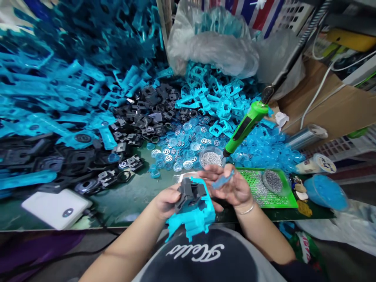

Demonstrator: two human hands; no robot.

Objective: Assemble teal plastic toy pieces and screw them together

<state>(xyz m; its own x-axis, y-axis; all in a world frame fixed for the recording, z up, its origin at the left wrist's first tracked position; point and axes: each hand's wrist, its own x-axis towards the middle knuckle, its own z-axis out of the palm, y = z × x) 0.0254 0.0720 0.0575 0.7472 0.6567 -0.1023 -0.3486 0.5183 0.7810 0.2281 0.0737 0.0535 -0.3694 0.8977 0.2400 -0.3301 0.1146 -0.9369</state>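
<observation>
My left hand grips a bright blue plastic housing together with a dark grey plastic part set against its upper side. My right hand, palm turned up, pinches a small translucent blue plastic piece between thumb and fingers, just right of the housing. Some of the right fingers reach behind the housing's edge and are partly hidden. A green electric screwdriver hangs tip down just beyond my right hand, above a small bowl of screws.
Blue plastic parts pile high at left, with dark parts beside them. Round clear-blue discs lie mid-table. At right are a green tray with loose screws, a second screw bowl, and a blue container. A white box sits front left.
</observation>
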